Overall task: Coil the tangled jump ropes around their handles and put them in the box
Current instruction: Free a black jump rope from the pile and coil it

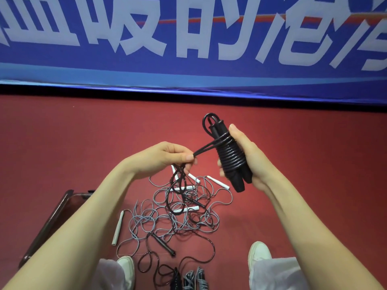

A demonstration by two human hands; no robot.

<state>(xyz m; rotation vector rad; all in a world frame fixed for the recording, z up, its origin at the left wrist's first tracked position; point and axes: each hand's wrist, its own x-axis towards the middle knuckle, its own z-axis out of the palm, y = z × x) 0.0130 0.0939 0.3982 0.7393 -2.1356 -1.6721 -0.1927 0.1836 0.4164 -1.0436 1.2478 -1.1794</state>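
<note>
A blue banner [209,68] backs the red floor [62,143], where a dark box [50,222] sits left of the tangled ropes [178,220]. The right hand [251,160] clasps the coil-wrapped black handles [230,158]; the left hand [165,158] pinches their loose black rope [205,147].

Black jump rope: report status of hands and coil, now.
Right hand grips the black handles, coils wrapped round them. Left hand pinches the loose black rope, tail hanging into the tangled pile. Box at left, partly hidden.
</note>
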